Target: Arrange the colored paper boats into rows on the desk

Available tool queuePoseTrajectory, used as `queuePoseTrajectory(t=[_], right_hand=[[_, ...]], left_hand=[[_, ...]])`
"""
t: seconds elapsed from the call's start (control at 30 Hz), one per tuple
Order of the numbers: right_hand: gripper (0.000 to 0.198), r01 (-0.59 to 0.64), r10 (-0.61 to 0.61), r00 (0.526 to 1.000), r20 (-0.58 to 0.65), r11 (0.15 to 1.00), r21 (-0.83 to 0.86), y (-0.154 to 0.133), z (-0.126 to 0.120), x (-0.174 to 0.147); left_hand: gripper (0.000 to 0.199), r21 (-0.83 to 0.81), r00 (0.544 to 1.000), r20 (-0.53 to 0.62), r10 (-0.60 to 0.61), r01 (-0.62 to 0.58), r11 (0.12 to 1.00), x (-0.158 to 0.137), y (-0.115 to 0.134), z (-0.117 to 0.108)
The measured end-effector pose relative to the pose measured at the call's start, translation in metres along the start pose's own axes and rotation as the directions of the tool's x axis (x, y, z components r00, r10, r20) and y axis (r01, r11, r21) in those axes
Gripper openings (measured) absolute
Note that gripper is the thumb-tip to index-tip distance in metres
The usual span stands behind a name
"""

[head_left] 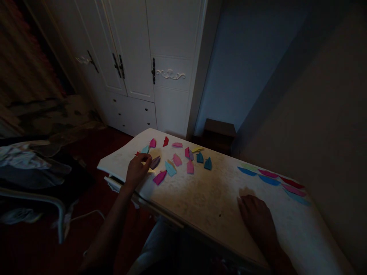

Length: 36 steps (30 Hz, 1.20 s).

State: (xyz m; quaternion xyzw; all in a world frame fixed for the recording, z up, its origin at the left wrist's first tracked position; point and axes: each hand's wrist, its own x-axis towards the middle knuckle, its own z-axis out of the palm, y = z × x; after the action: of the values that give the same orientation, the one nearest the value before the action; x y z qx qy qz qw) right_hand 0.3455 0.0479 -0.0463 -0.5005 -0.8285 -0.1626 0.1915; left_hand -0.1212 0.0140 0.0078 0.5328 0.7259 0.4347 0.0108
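Observation:
My left hand (pixel 138 168) is over the far left part of the table, its thumb and fingers curled together. A purple folded paper piece (pixel 155 162) lies right beside its fingertips; whether they touch is unclear. Just beyond the hand is a light blue folded paper (pixel 145 149). Close by on the right lie a magenta paper (pixel 159 177), another light blue paper (pixel 170 169) and a pink paper (pixel 177 159). My right hand (pixel 256 215) rests palm down on the table, fingers stretched out and holding nothing.
Two teal papers (pixel 208 163) and a red one (pixel 166 141) lie farther back on the white table (pixel 200 198). Boat-shaped papers (pixel 268 180) are laid in rows at the right. A white wardrobe (pixel 174 103) stands behind; a chair frame (pixel 59 206) is at left.

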Motion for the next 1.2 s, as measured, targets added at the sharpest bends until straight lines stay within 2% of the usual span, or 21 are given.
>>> queuePoseTrajectory(t=[0.07,0.2,0.3,0.4,0.47,0.53,0.63,0.77,0.83,1.0,1.2], right_hand=[[0.029,0.057,-0.057,0.998,0.034,0.998,0.009,0.002,0.004,0.0],[0.028,0.133,-0.133,0.99,0.035,0.991,0.012,0.008,0.008,-0.001],[0.029,0.179,-0.178,0.983,0.034,0.984,-0.016,0.012,0.009,-0.002],[0.032,0.239,-0.236,0.971,0.05,0.969,-0.066,0.012,0.007,-0.004],[0.035,0.286,-0.282,0.958,0.056,0.952,-0.107,0.011,0.005,-0.004],[0.038,0.332,-0.328,0.943,0.05,0.932,-0.147,0.011,0.003,-0.003],[0.037,0.369,-0.372,0.928,0.018,0.911,-0.186,0.011,0.003,-0.002],[0.037,0.377,-0.386,0.923,-0.01,0.907,-0.188,0.015,0.005,-0.003],[0.038,0.392,-0.4,0.917,0.003,0.898,-0.197,0.018,0.007,-0.004],[0.038,0.406,-0.412,0.911,0.012,0.892,-0.2,0.028,0.016,-0.009],[0.041,0.404,-0.41,0.912,-0.011,0.902,-0.153,0.034,0.022,-0.009]], left_hand=[[0.027,0.067,1.0,-0.021,-0.016,0.018,0.998,0.003,-0.012,-0.008],[0.026,0.146,0.998,0.021,-0.059,0.056,0.988,0.011,-0.031,-0.015],[0.034,0.168,0.99,0.124,-0.065,0.044,0.985,0.015,-0.035,-0.012],[0.045,0.15,0.961,0.268,-0.072,0.032,0.988,0.017,-0.033,-0.004],[0.048,0.14,0.947,0.308,-0.085,0.043,0.989,0.019,-0.031,-0.001],[0.045,0.16,0.957,0.28,-0.079,0.035,0.987,0.023,-0.034,-0.001],[0.037,0.188,0.984,0.167,-0.068,0.036,0.982,0.035,-0.047,-0.01],[0.036,0.185,0.983,0.057,-0.177,0.164,0.969,0.047,-0.071,-0.027],[0.036,0.186,0.975,0.08,-0.205,0.188,0.964,0.048,-0.081,-0.033],[0.04,0.156,0.957,0.225,-0.182,0.149,0.976,0.046,-0.091,-0.033],[0.038,0.23,0.959,0.232,-0.165,0.111,0.967,0.071,-0.086,-0.014]])
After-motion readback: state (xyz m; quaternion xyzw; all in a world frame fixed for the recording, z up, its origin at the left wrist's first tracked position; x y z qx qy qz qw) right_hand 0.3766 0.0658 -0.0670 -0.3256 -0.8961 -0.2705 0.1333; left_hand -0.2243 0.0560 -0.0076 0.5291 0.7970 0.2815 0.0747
